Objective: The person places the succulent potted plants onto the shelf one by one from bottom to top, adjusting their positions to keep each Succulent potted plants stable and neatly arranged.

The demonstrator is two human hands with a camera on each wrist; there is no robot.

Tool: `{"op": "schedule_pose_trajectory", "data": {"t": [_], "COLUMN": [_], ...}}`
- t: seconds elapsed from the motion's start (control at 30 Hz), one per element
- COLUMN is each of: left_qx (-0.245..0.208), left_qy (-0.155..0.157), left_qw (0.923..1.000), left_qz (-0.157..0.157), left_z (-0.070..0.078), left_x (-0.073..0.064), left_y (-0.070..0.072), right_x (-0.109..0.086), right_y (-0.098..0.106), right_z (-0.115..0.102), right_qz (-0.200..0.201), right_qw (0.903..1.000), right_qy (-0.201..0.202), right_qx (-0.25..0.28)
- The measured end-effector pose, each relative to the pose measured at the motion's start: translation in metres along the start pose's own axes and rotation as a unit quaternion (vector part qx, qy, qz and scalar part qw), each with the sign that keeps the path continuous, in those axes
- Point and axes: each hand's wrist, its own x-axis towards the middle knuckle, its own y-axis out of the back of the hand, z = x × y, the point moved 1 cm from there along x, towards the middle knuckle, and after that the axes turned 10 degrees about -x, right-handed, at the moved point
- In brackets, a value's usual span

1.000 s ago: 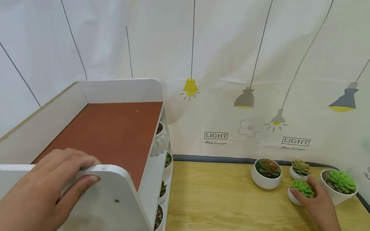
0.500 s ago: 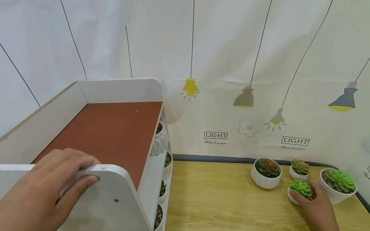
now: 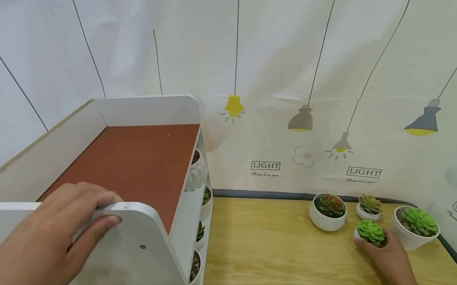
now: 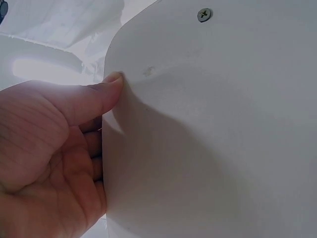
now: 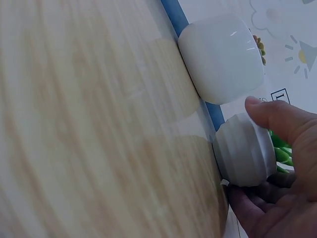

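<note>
Head view: at the right of the wooden desk [image 3: 274, 258], a small potted green succulent [image 3: 370, 232] is grasped by the right hand [image 3: 391, 255], just beside a larger white pot [image 3: 410, 240]. A white shelf unit [image 3: 142, 272] is gripped by the left hand [image 3: 55, 244].

Left wrist view: the panel edge is clasped between thumb and curled fingers; a light brace should suffice.

Right wrist view: the ribbed pot wall is held by thumb and fingers, near a rounded white pot [image 5: 220, 59]. Whether its base is raised cannot be told. Any move is best made level, with leaves unsqueezed and neighbours unbumped.
</note>
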Motion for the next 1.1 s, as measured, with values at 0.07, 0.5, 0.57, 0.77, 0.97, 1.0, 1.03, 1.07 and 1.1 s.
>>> {"op": "schedule_pose_trajectory", "data": {"t": [0.07,0.5,0.57,0.77,0.97,1.0,1.03,1.07,1.1], "left_qx": [-0.002,-0.003,-0.004,-0.006,-0.010,-0.011,-0.010,-0.010,-0.008], "left_qy": [-0.003,-0.006,-0.006,-0.009,-0.016,-0.017,-0.016,-0.015,-0.014], "left_qw": [1.0000,1.0000,1.0000,0.9999,0.9998,0.9997,0.9998,0.9998,0.9998], "left_qz": [0.001,0.003,0.004,0.008,0.011,0.011,0.010,0.009,0.008], "left_z": [0.0004,-0.0012,-0.0014,-0.0020,-0.0035,-0.0036,-0.0034,-0.0030,-0.0027], "left_x": [0.0001,-0.0002,-0.0001,-0.0003,-0.0005,-0.0005,-0.0006,-0.0005,-0.0004], "left_y": [-0.0001,-0.0007,-0.0008,-0.0012,-0.0013,-0.0013,-0.0013,-0.0012,-0.0011], "right_x": [0.0003,-0.0024,-0.0029,-0.0031,-0.0038,-0.0041,-0.0043,-0.0048,-0.0051], "right_y": [0.0003,-0.0007,-0.0007,-0.0002,0.0001,-0.0001,-0.0002,-0.0005,-0.0007], "right_z": [0.0009,-0.0017,-0.0025,-0.0037,-0.0047,-0.0049,-0.0048,-0.0046,-0.0045], "right_qz": [-0.008,-0.011,-0.010,-0.006,-0.003,-0.002,-0.002,-0.001,0.000], "right_qw": [1.0000,0.9996,0.9996,0.9997,0.9997,0.9998,0.9998,0.9998,0.9998], "right_qy": [-0.003,-0.011,-0.014,-0.016,-0.010,-0.009,-0.005,-0.004,-0.003], "right_qx": [0.005,0.021,0.021,0.018,0.020,0.020,0.019,0.020,0.019]}}
